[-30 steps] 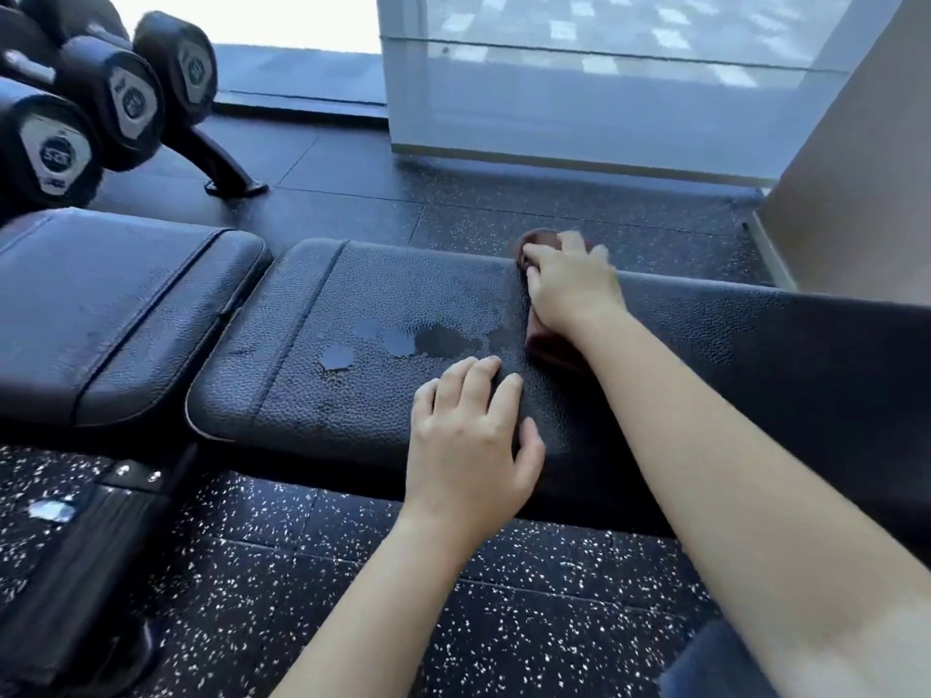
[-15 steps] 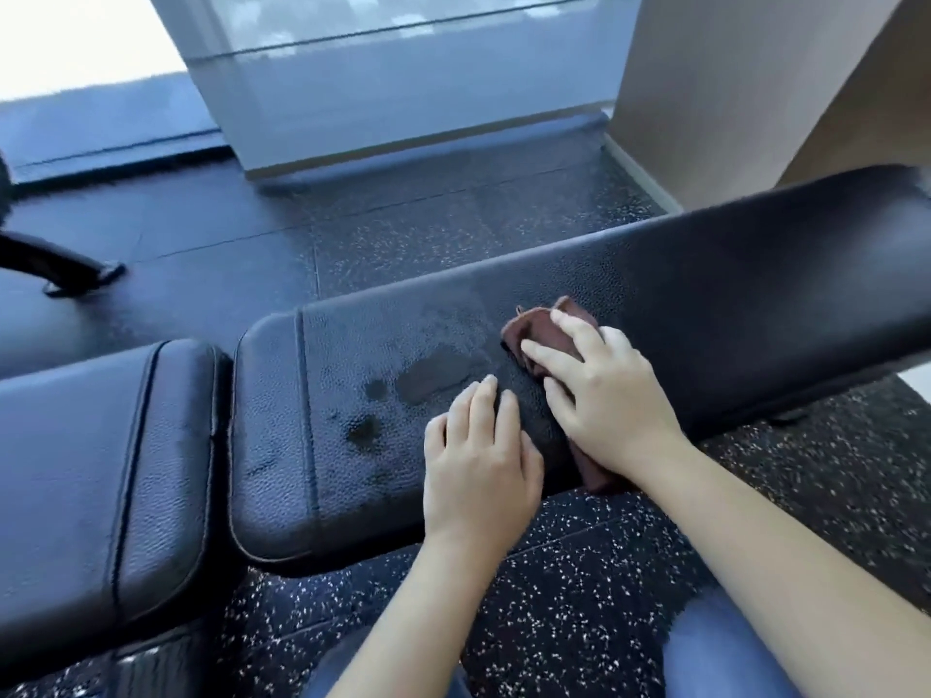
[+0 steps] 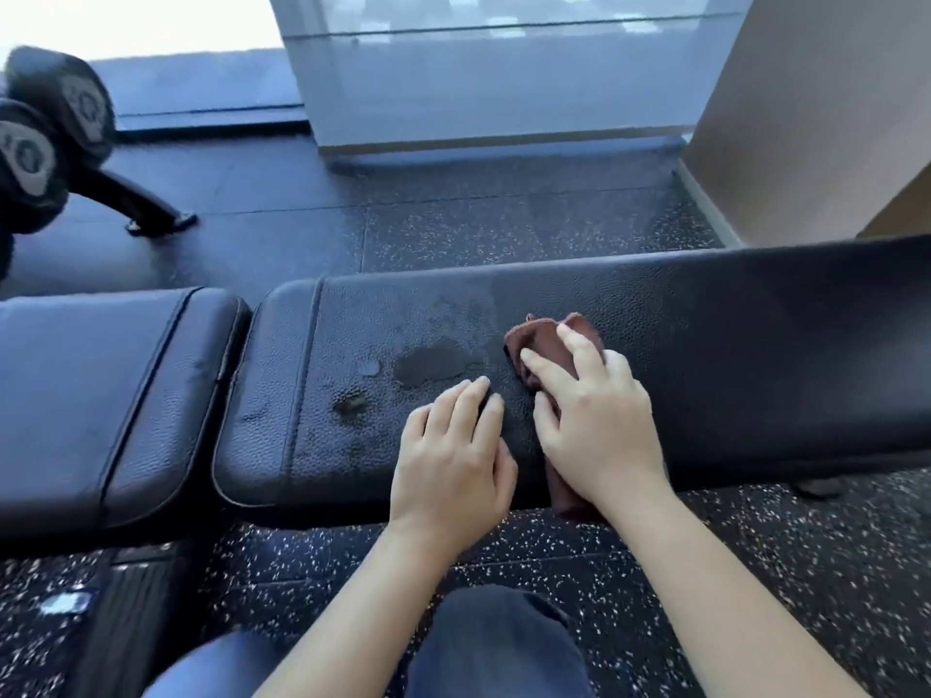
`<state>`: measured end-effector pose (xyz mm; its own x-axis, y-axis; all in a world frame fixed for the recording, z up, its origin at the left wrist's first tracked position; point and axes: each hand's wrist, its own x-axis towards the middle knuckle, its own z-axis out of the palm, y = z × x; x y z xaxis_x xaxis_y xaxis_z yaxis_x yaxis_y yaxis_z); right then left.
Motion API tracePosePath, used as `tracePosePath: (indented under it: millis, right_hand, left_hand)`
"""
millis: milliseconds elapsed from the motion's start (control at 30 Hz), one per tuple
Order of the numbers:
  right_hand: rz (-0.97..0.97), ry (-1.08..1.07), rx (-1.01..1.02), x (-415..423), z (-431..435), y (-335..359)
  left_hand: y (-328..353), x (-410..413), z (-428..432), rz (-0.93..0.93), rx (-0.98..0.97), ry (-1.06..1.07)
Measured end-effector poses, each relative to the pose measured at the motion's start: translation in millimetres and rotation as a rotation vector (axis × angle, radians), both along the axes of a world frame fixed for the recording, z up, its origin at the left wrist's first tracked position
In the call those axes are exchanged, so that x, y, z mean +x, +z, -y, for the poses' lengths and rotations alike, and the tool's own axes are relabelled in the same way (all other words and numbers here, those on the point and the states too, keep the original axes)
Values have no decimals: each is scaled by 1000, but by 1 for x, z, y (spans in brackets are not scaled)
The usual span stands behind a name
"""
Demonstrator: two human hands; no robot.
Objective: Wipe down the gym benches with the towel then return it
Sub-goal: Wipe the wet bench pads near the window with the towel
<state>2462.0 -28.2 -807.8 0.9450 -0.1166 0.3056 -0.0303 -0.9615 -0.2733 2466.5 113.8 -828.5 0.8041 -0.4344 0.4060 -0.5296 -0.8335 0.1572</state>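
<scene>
Since the damp lies to the left of the cloth, I have the right hand (image 3: 599,420) laid over the brown towel (image 3: 536,336) with its fingers spread and nearly straight. It presses the cloth flat to the long bench pad (image 3: 745,345) instead of bunching it in a fist, so more fabric meets the leather on each pass. The towel sits about mid-pad under that palm. One end shows past the fingertips and the other hangs over the near edge below the wrist. My left hand (image 3: 453,455) holds nothing. It rests palm-down just beside the right, fingers together and straight, near the front edge of the pad, and I read that as a brace that steadies me while I lean in. Dark wet patches (image 3: 428,367) and a smaller blot (image 3: 351,404) lie between the towel and the pad's left end, so I judge this bench only part done, and the sensible stroke runs leftward through them. The shorter seat pad (image 3: 101,390) sits just left across a narrow gap, and I cannot tell whether it has been wiped. Dumbbells (image 3: 48,128) on their rack stand well apart at the far left, over the speckled rubber floor (image 3: 504,229).
</scene>
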Motion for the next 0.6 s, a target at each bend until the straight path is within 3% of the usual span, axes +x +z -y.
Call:
tracePosePath:
  millis: [400,600]
  right_hand:
    - [13,-16,-23,-1,0,-3]
    - [-23,-153,-40,-2,-52,-1]
  left_hand:
    - [6,-6,-6,-26,-34,-6]
    - [5,8,-77,72,90,-26]
